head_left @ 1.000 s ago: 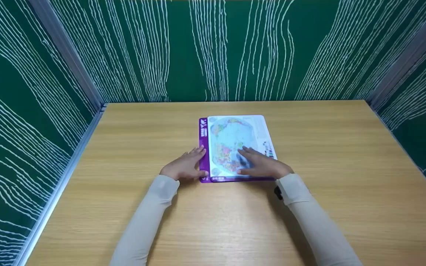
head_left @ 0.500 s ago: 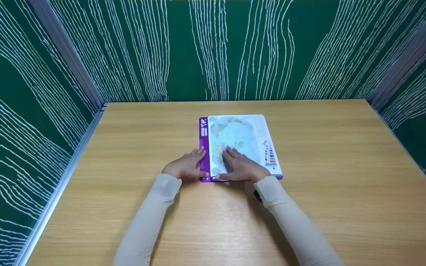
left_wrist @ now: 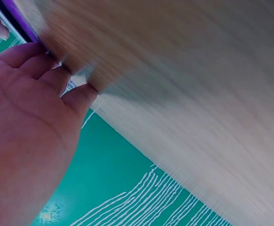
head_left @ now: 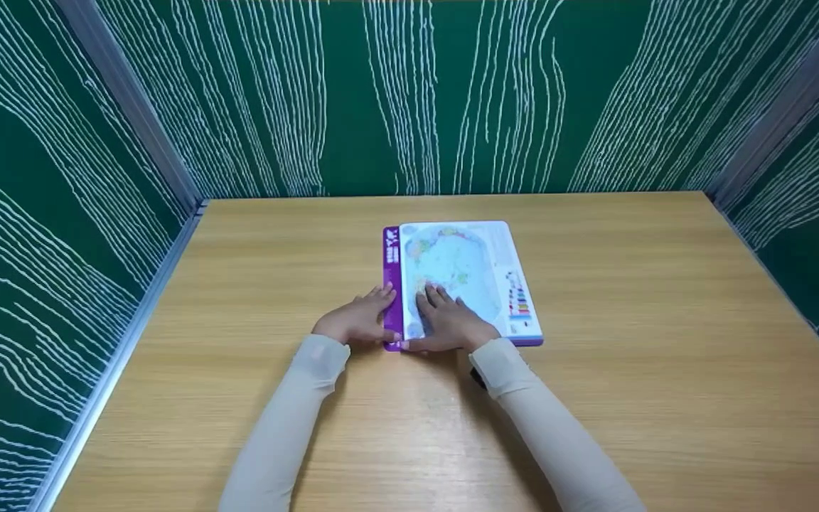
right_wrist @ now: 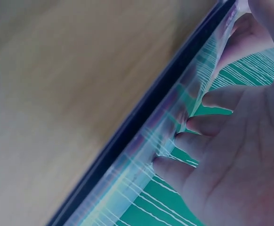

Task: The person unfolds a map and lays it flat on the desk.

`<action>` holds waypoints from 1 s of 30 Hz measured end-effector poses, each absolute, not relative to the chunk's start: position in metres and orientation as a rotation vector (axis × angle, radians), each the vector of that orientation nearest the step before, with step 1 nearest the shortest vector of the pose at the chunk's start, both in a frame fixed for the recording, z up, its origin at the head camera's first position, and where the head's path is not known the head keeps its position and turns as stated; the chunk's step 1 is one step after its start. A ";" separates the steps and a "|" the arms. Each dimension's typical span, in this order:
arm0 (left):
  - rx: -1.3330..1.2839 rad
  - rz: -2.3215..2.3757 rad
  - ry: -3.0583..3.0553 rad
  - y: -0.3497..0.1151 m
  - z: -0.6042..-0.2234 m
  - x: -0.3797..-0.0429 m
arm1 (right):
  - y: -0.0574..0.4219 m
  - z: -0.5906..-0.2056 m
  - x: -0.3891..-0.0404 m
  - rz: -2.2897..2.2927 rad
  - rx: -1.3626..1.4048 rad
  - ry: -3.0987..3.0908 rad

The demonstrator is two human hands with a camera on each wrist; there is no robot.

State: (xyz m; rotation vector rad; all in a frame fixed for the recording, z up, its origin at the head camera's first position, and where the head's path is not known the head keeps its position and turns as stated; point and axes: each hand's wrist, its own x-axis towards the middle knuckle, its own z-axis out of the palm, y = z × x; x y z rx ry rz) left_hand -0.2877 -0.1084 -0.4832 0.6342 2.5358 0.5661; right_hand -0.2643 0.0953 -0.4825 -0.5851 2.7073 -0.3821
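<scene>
A flat rectangular board printed with a world map (head_left: 463,256) lies on the table. Along its left side runs a purple strip (head_left: 391,274) with white lettering. My left hand (head_left: 356,318) rests on that strip, fingers extended and thumb near the lower left corner. Spread over the map's lower left part is my right hand (head_left: 448,323), its thumb at the bottom edge. In the right wrist view, the right hand's fingertips touch the glossy map surface (right_wrist: 160,134), which stands out beside a dark edge. The left wrist view shows the left hand (left_wrist: 28,122) with fingertips down at the table.
The wooden table (head_left: 239,249) extends around the board on all sides. Green panels (head_left: 345,92) with white wavy lines stand behind it and to both sides, joined by grey posts (head_left: 132,99). A dark band (head_left: 478,377) shows at my right wrist.
My right hand has slid left across the map, from its lower right part to its lower left, uncovering the printed column at the right. My left hand stays nearly still on the strip.
</scene>
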 end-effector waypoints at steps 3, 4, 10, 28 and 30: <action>0.610 0.569 2.534 -0.108 -0.484 -0.288 | 0.093 -0.483 -0.264 -0.377 -0.570 2.705; 0.602 0.565 2.533 -0.108 -0.484 -0.288 | 0.093 -0.484 -0.264 -0.379 -0.567 2.708; 0.579 0.576 2.529 -0.108 -0.484 -0.288 | 0.088 -0.483 -0.264 -0.363 -0.551 2.720; 0.570 0.599 2.523 -0.107 -0.483 -0.288 | 0.085 -0.482 -0.264 -0.351 -0.571 2.730; 0.575 0.602 2.522 -0.107 -0.483 -0.288 | 0.086 -0.482 -0.264 -0.343 -0.584 2.738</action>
